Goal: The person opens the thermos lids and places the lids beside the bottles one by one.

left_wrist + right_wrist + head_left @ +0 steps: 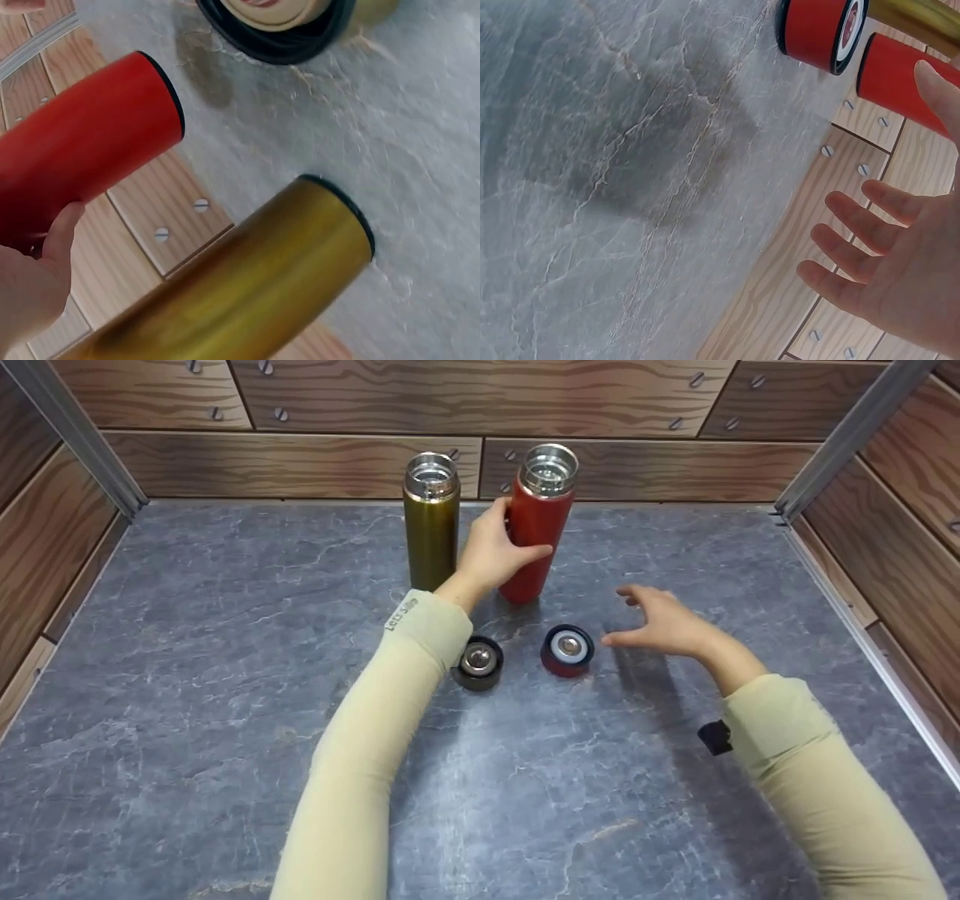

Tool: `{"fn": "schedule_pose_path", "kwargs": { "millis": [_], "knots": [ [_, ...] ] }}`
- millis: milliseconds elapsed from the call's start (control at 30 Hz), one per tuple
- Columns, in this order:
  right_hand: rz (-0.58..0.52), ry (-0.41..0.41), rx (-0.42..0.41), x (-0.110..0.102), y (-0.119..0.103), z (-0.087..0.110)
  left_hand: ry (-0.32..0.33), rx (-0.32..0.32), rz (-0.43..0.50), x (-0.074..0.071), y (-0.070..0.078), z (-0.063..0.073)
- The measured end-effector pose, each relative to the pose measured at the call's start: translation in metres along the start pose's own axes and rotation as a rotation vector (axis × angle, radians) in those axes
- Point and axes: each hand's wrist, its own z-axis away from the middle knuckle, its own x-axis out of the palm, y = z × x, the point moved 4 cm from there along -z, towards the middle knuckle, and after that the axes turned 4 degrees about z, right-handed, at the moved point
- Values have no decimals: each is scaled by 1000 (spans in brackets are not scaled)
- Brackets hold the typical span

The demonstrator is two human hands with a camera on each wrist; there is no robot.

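My left hand point(495, 547) grips the red bottle point(541, 521) around its side, thumb across the front. The bottle's steel mouth is uncovered; whether its base touches the table I cannot tell. Just left stands an upright olive-gold bottle point(432, 536), also without a lid. In front of them lie two lids, inner side up: a red lid point(567, 666) and a dark lid point(478, 680), partly behind the left sleeve. Right of the red lid, my right hand point(664, 622) hovers with fingers spread and loosely bent; its palm point(907, 289) holds nothing in the right wrist view.
The grey marble-patterned tabletop point(225, 720) is bordered by wood-patterned panels point(300, 465) at the back and both sides. Metal profiles point(862, 592) run along the corners and right edge. A small black object point(715, 737) shows beside the right sleeve.
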Motion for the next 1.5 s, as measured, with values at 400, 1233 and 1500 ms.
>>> {"fn": "schedule_pose_path", "kwargs": {
  "millis": [400, 1233, 1500],
  "knots": [
    [3, -8, 6, 2, -2, -2, 22, -23, -99, 12, -18, -4],
    [7, 7, -11, 2, -4, 5, -29, -136, -192, 17, -15, -4],
    [24, -1, 9, 2, -3, 5, -77, -209, -116, 10, -25, 8]
  ]
}}
